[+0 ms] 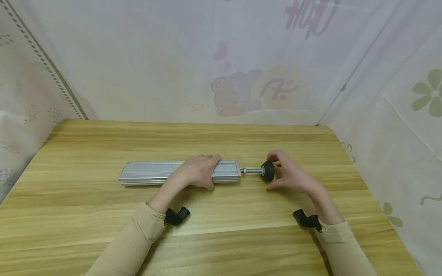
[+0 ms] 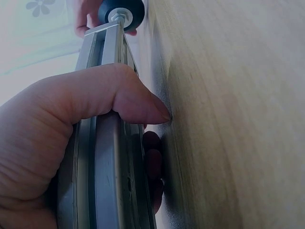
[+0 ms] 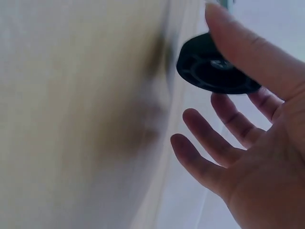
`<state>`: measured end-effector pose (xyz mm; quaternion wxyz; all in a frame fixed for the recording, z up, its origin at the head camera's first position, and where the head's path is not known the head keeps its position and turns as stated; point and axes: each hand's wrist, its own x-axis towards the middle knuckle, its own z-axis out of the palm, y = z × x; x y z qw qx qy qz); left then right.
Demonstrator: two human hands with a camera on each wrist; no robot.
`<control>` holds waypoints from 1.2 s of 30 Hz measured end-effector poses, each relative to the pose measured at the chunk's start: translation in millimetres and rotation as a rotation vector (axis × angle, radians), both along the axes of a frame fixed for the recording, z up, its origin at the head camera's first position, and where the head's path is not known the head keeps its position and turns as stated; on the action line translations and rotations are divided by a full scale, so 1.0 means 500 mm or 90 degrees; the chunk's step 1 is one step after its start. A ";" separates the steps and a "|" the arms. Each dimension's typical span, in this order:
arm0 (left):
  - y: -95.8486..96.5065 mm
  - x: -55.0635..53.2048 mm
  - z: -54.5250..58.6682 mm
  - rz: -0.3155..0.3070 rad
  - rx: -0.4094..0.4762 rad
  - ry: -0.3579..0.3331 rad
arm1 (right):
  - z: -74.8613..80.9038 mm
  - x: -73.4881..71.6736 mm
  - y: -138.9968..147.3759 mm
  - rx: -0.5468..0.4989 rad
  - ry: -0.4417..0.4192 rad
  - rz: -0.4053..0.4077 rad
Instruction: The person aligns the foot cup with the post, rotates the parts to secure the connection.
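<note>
A silver slotted aluminium profile (image 1: 148, 171) lies lengthwise across the table, with a threaded rod and nut (image 1: 252, 170) standing out of its right end. On the rod's outer end sits a round black levelling foot (image 1: 268, 171); its ribbed underside shows in the right wrist view. My left hand (image 1: 198, 170) grips the profile near its right end, thumb on the near side and fingers over the far side. The thumb and index finger of my right hand (image 1: 290, 174) are spread around the foot. A small gap shows between thumb and foot in the head view.
The wooden table (image 1: 221, 245) has its back edge against a pale printed cloth (image 1: 155, 69). More cloth hangs at the left and right. Black curved pieces (image 1: 177, 216) are strapped at both wrists.
</note>
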<state>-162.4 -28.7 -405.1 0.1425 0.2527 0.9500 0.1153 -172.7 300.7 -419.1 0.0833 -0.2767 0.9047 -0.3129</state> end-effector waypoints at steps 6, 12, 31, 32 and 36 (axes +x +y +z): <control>0.000 -0.001 -0.001 0.000 -0.001 0.001 | -0.005 0.003 -0.010 0.009 0.005 -0.021; 0.000 -0.002 -0.002 0.000 0.000 0.003 | -0.001 0.002 -0.005 0.012 0.001 -0.033; -0.001 0.000 0.000 -0.001 0.000 0.003 | 0.007 -0.005 0.022 0.029 -0.092 -0.002; -0.001 0.000 0.000 -0.001 0.000 0.004 | 0.008 -0.004 0.022 0.030 -0.090 -0.003; 0.000 0.000 0.000 -0.003 0.000 0.007 | 0.011 0.000 0.021 0.013 -0.077 -0.010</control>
